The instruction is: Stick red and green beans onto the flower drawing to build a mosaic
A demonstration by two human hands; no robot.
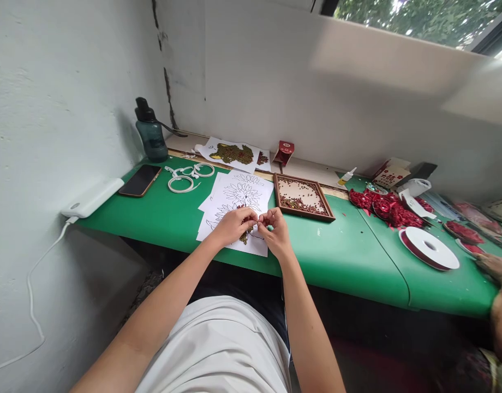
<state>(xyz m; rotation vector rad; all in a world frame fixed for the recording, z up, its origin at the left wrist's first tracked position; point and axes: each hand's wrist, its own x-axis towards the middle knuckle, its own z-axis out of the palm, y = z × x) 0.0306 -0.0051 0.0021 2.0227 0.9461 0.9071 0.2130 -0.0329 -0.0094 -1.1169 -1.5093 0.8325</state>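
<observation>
White sheets with black flower outlines [239, 192] lie on the green tabletop in front of me. Small green and dark red pieces [244, 238] cover part of the top sheet under my hands. My left hand [237, 225] and my right hand [274, 230] meet over the sheet's right side, fingertips nearly touching. Both are closed in a pinch around something small and whitish that I cannot make out. Right of the sheets, a brown wooden tray [327, 214] holds many small dark red beads or beans.
At the left are a phone [140, 180], a white power strip [93, 197], white cable rings [181, 183] and a dark bottle [151, 136]. Decorated sheets [230, 154] lie behind. Rightward are red ribbon pieces [392, 210], a white spool [433, 248] and another person's hand [495, 267].
</observation>
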